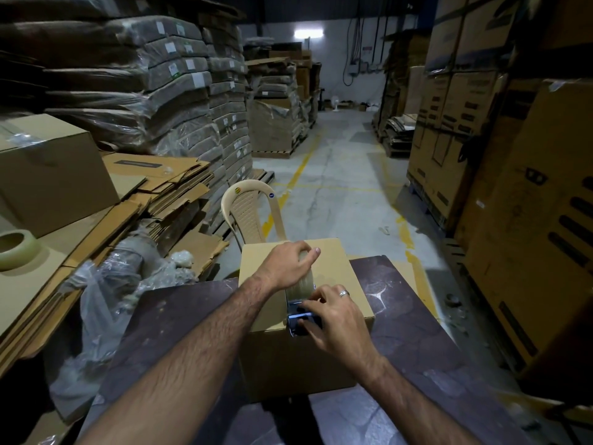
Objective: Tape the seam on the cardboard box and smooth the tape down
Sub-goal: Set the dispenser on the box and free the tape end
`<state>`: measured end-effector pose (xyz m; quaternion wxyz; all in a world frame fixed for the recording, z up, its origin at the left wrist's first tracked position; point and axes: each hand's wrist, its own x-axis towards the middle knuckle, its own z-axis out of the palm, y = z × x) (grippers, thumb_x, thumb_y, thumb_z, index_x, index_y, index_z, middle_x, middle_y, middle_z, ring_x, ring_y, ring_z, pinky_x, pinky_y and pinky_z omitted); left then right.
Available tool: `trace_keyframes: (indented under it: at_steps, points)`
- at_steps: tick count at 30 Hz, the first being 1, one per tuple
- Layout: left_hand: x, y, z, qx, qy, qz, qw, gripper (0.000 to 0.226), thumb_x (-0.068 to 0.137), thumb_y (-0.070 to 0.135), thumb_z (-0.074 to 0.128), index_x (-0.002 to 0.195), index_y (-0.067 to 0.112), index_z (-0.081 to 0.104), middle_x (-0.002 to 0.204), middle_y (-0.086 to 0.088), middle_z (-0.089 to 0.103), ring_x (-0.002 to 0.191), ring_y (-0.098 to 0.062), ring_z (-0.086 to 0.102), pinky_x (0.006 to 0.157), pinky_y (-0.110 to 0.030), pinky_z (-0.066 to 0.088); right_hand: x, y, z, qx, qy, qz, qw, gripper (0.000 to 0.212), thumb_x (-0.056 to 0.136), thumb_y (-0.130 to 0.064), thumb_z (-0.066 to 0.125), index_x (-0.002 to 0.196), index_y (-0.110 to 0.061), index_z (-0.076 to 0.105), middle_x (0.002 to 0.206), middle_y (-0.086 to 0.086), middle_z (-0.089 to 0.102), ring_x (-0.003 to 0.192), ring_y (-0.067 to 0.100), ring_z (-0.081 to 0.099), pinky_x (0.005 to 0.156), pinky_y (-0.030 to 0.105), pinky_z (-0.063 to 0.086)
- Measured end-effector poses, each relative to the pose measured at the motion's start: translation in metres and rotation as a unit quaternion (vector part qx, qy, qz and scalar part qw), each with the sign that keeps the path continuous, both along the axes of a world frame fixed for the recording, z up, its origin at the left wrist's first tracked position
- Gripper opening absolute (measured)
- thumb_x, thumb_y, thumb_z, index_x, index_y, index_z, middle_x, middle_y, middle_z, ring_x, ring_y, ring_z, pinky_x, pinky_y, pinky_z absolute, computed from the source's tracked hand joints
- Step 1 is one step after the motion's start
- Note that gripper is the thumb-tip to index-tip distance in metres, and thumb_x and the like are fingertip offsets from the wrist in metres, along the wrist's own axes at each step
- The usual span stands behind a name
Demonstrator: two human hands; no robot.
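Note:
A brown cardboard box [337, 271] stands on a dark table [179, 319] in front of me. A strip of clear tape [300, 285] runs along its top seam. My left hand [290, 260] presses on the tape at the far part of the box top, fingers curled over it. My right hand [333, 311] grips a dark tape dispenser [300, 319] at the near top edge of the box, where the tape strip ends. A ring shows on one finger of that hand.
A spare tape roll [14, 248] lies on flattened cartons [134, 203] to the left. A beige plastic chair [248, 213] stands behind the box. Crumpled plastic wrap [106, 300] sits left of the table. Stacked cartons [529, 203] line the right; a floor aisle [340, 175] runs ahead.

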<state>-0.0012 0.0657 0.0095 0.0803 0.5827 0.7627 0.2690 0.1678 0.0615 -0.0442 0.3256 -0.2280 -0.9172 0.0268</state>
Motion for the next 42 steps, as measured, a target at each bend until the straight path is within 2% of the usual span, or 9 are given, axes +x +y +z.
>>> trace_keyframes:
  at_steps: [7, 10, 13, 16, 24, 29, 32, 37, 42]
  points:
    - [0.007, 0.002, -0.001, -0.013, 0.052, 0.028, 0.998, 0.072, 0.082, 0.071, 0.045, 0.123, 0.014, 0.06, 0.126, -0.004, 0.063, 0.115, -0.02, 0.057, 0.096, -0.037, 0.047, -0.003, 0.003, -0.002, 0.019, 0.012, 0.012, 1.0, 0.024, 0.059, -0.016, 0.086, 0.079, -0.018, 0.074, 0.081, 0.0, 0.065, 0.072, 0.022, 0.06, 0.05, 0.036, 0.054]
    - [0.011, 0.005, 0.0, 0.001, 0.063, 0.037, 0.997, 0.065, 0.084, 0.063, 0.05, 0.122, 0.012, 0.062, 0.126, -0.006, 0.064, 0.116, -0.021, 0.057, 0.096, -0.034, 0.045, -0.003, 0.003, -0.006, 0.019, 0.024, 0.012, 0.999, 0.023, 0.058, -0.016, 0.086, 0.077, -0.019, 0.072, 0.082, -0.002, 0.066, 0.073, 0.021, 0.061, 0.051, 0.036, 0.054]
    - [0.008, 0.008, 0.001, 0.001, 0.033, 0.051, 0.998, 0.053, 0.086, 0.048, 0.054, 0.122, 0.01, 0.063, 0.128, -0.008, 0.064, 0.119, -0.023, 0.056, 0.099, -0.032, 0.042, -0.003, 0.003, -0.01, 0.02, 0.05, 0.024, 0.998, 0.013, 0.064, -0.016, 0.081, 0.073, -0.018, 0.072, 0.08, -0.002, 0.066, 0.072, 0.022, 0.061, 0.052, 0.036, 0.053]
    - [0.003, 0.009, 0.001, -0.005, 0.0, 0.059, 0.998, 0.052, 0.084, 0.047, 0.055, 0.119, 0.01, 0.066, 0.126, -0.008, 0.065, 0.117, -0.024, 0.057, 0.099, -0.031, 0.043, -0.002, 0.003, -0.015, 0.027, 0.079, 0.037, 0.996, 0.005, 0.069, -0.015, 0.075, 0.07, -0.016, 0.07, 0.076, -0.002, 0.065, 0.068, 0.022, 0.057, 0.051, 0.033, 0.05]
    - [0.001, 0.019, 0.007, -0.036, -0.032, 0.065, 0.997, 0.047, 0.079, 0.05, 0.056, 0.103, 0.013, 0.074, 0.103, -0.006, 0.073, 0.093, -0.02, 0.065, 0.08, -0.027, 0.052, 0.011, 0.002, -0.025, 0.024, 0.138, 0.074, 0.987, 0.014, 0.07, -0.003, 0.074, 0.076, -0.015, 0.073, 0.08, -0.003, 0.068, 0.071, 0.018, 0.062, 0.058, 0.028, 0.052]
    - [0.001, 0.019, 0.012, -0.031, -0.004, 0.065, 0.997, 0.045, 0.082, 0.049, 0.056, 0.09, 0.01, 0.076, 0.085, -0.004, 0.073, 0.079, -0.019, 0.067, 0.071, -0.03, 0.055, 0.016, 0.003, -0.024, 0.034, 0.109, 0.086, 0.99, 0.004, 0.078, -0.017, 0.07, 0.079, -0.019, 0.073, 0.081, -0.008, 0.069, 0.083, 0.016, 0.062, 0.053, 0.026, 0.054]
    - [0.003, 0.021, 0.017, -0.039, 0.014, 0.069, 0.997, 0.047, 0.083, 0.052, 0.055, 0.085, 0.008, 0.073, 0.081, -0.006, 0.072, 0.074, -0.021, 0.067, 0.07, -0.036, 0.059, 0.014, 0.001, -0.017, 0.052, 0.09, 0.083, 0.991, 0.01, 0.08, -0.024, 0.065, 0.077, -0.021, 0.074, 0.078, -0.011, 0.068, 0.084, 0.015, 0.06, 0.049, 0.025, 0.051]
    - [0.013, 0.009, 0.017, 0.029, 0.026, 0.091, 0.995, 0.057, 0.081, 0.06, 0.058, 0.107, 0.01, 0.058, 0.099, -0.005, 0.065, 0.089, -0.022, 0.062, 0.08, -0.039, 0.055, 0.014, 0.0, -0.016, 0.055, 0.069, 0.068, 0.994, 0.008, 0.078, -0.024, 0.067, 0.08, -0.024, 0.075, 0.076, -0.01, 0.067, 0.081, 0.016, 0.061, 0.053, 0.023, 0.051]
    - [0.023, -0.004, -0.009, 0.055, 0.035, 0.087, 0.994, 0.063, 0.079, 0.061, 0.058, 0.123, 0.015, 0.056, 0.121, -0.002, 0.062, 0.115, -0.022, 0.052, 0.095, -0.037, 0.046, 0.014, -0.004, -0.02, 0.065, 0.064, 0.051, 0.995, 0.009, 0.077, -0.023, 0.064, 0.077, -0.022, 0.073, 0.075, -0.005, 0.065, 0.08, 0.017, 0.059, 0.051, 0.023, 0.05]
